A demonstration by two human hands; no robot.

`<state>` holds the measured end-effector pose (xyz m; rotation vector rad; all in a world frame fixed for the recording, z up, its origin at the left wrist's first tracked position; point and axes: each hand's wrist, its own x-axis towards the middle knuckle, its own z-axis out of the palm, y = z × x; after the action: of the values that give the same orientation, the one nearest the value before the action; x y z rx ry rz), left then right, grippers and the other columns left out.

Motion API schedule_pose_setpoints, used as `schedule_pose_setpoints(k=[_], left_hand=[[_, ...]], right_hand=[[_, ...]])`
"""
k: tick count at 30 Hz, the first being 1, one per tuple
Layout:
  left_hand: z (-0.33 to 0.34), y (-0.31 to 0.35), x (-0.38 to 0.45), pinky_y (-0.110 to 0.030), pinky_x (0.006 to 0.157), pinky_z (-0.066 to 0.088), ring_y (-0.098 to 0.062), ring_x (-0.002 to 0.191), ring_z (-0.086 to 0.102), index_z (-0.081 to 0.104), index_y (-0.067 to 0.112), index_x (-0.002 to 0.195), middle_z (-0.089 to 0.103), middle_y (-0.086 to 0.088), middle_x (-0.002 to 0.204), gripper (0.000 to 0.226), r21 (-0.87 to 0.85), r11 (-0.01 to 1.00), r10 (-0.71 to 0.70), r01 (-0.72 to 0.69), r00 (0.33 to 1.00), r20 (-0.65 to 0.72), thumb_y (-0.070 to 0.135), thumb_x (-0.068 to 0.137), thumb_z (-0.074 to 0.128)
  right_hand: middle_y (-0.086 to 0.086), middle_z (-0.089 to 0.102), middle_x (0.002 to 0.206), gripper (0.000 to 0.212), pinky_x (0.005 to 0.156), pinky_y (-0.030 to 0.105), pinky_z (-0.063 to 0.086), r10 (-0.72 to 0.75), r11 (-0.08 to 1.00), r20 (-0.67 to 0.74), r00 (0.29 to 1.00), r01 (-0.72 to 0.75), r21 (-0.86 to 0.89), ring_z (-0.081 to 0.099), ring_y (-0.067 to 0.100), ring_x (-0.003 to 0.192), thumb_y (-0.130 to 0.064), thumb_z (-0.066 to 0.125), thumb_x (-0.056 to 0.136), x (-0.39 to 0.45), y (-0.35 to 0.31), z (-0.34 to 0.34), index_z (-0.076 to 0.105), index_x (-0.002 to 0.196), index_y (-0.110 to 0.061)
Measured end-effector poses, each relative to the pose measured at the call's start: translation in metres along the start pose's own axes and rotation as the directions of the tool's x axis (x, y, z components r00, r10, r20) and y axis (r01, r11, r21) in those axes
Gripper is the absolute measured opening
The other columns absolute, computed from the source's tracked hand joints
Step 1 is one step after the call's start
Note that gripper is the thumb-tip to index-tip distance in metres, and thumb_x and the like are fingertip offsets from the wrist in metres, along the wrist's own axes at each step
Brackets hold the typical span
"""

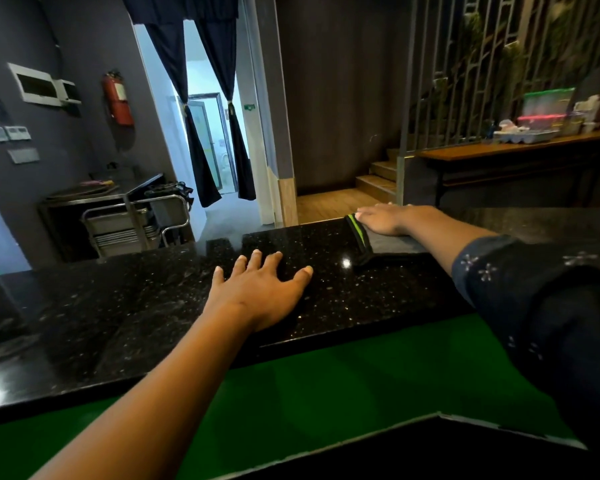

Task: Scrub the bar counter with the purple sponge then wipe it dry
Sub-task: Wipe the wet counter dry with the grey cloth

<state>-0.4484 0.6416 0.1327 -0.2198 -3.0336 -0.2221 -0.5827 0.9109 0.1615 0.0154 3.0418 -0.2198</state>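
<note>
Left hand (264, 289) flat, fingers spread on black counter (118, 306), right hand (383, 220) fingers straight, pressing grey cloth (388, 245) beneath them

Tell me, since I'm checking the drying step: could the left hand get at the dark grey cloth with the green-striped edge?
Probably yes. The left hand lies flat on the black speckled counter, with bare counter between it and the cloth, though the right hand already presses on it.

The right hand (383, 220) covers the far part of the dark cloth (392, 244), and the forearm hides its right end. The bench (136, 306) runs off the left edge. Containers on the side table (548, 116) at upper right are blurred, their contents unreadable. Wall labels (6, 133) are too small to read.
</note>
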Motion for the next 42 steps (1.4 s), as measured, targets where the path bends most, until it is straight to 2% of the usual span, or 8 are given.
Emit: schedule_pose_setpoints(k=[6, 15, 21, 29, 36, 39, 41, 42], left_hand=[[-0.006, 0.006, -0.006, -0.053, 0.112, -0.001, -0.024, 0.144, 0.004, 0.014, 0.034, 0.147, 0.007, -0.002, 0.158, 0.086, -0.020, 1.000, -0.017, 0.017, 1.000, 0.009, 0.082, 0.075, 0.012], [-0.015, 0.012, -0.020, -0.052, 0.114, 0.000, -0.025, 0.144, 0.004, 0.014, 0.031, 0.148, 0.007, -0.004, 0.158, 0.083, -0.018, 0.999, -0.038, 0.038, 0.998, 0.041, 0.078, 0.080, 0.014], [-0.012, 0.009, -0.017, -0.052, 0.114, -0.001, -0.025, 0.144, 0.003, 0.013, 0.032, 0.148, 0.006, -0.003, 0.158, 0.084, -0.017, 1.000, -0.020, 0.021, 0.999, 0.041, 0.079, 0.079, 0.013], [-0.011, 0.010, -0.009, -0.056, 0.112, -0.001, -0.028, 0.144, 0.004, 0.015, 0.030, 0.147, 0.009, -0.006, 0.158, 0.081, -0.031, 0.999, -0.020, 0.021, 0.999, 0.031, 0.076, 0.081, 0.016], [-0.014, 0.010, -0.015, -0.056, 0.112, -0.001, -0.029, 0.144, 0.005, 0.018, 0.027, 0.148, 0.010, -0.007, 0.157, 0.082, -0.064, 0.998, -0.019, 0.021, 0.999, 0.039, 0.075, 0.081, 0.019], [-0.023, 0.007, -0.022, -0.054, 0.114, 0.007, -0.029, 0.140, 0.023, 0.032, 0.023, 0.144, 0.031, -0.008, 0.151, 0.074, -0.286, 0.958, 0.014, -0.018, 1.000, -0.016, 0.068, 0.085, 0.031], [-0.034, -0.008, -0.033, -0.052, 0.112, 0.021, -0.028, 0.131, 0.040, 0.037, 0.022, 0.140, 0.044, -0.007, 0.143, 0.067, -0.508, 0.860, 0.013, -0.050, 0.997, -0.077, 0.061, 0.086, 0.042], [-0.040, -0.022, -0.040, -0.051, 0.110, 0.027, -0.027, 0.127, 0.044, 0.038, 0.022, 0.139, 0.046, -0.007, 0.141, 0.065, -0.534, 0.842, 0.015, -0.074, 0.993, -0.115, 0.060, 0.086, 0.044]], right_hand=[[0.002, 0.007, 0.160, 0.063, 0.115, 0.052, 0.005, -0.100, 0.995, -0.022, 0.995, 0.099, -0.019, 0.006, 0.023, 0.146, -0.064, 0.013, 0.093, -0.068, -0.012, 0.009, 0.012, 0.150, -0.036], [-0.003, 0.004, 0.160, 0.058, 0.114, 0.049, 0.000, -0.230, 0.973, -0.054, 0.972, 0.228, -0.030, 0.004, 0.020, 0.146, -0.064, 0.011, 0.093, -0.204, -0.035, 0.035, 0.008, 0.148, -0.045], [-0.006, 0.004, 0.160, 0.060, 0.114, 0.051, -0.001, -0.160, 0.987, -0.033, 0.987, 0.160, -0.001, 0.002, 0.019, 0.146, -0.069, 0.011, 0.090, -0.172, -0.019, 0.026, 0.010, 0.146, -0.048], [0.003, 0.005, 0.160, 0.066, 0.112, 0.054, 0.000, 0.012, 1.000, -0.092, 0.996, -0.012, 0.001, 0.005, 0.027, 0.145, -0.070, 0.011, 0.088, -0.118, -0.034, 0.026, 0.012, 0.148, -0.042], [0.001, 0.005, 0.160, 0.073, 0.112, 0.054, -0.001, -0.070, 0.997, -0.094, 0.993, 0.066, -0.040, 0.003, 0.025, 0.146, -0.076, 0.005, 0.080, -0.175, -0.064, 0.048, 0.006, 0.147, -0.046], [-0.004, 0.005, 0.160, 0.073, 0.112, 0.052, 0.001, -0.136, 0.990, -0.125, 0.983, 0.129, -0.064, 0.004, 0.022, 0.146, -0.079, 0.001, 0.078, -0.190, -0.067, 0.055, 0.005, 0.145, -0.050], [-0.005, 0.002, 0.160, 0.068, 0.112, 0.052, 0.001, -0.125, 0.991, -0.069, 0.990, 0.121, -0.057, 0.003, 0.022, 0.146, -0.077, 0.005, 0.083, -0.185, -0.065, 0.046, 0.005, 0.145, -0.051], [-0.005, 0.001, 0.160, 0.066, 0.112, 0.052, 0.000, -0.108, 0.993, -0.045, 0.993, 0.106, -0.043, 0.002, 0.022, 0.146, -0.075, 0.006, 0.085, -0.179, -0.066, 0.041, 0.005, 0.146, -0.050]])
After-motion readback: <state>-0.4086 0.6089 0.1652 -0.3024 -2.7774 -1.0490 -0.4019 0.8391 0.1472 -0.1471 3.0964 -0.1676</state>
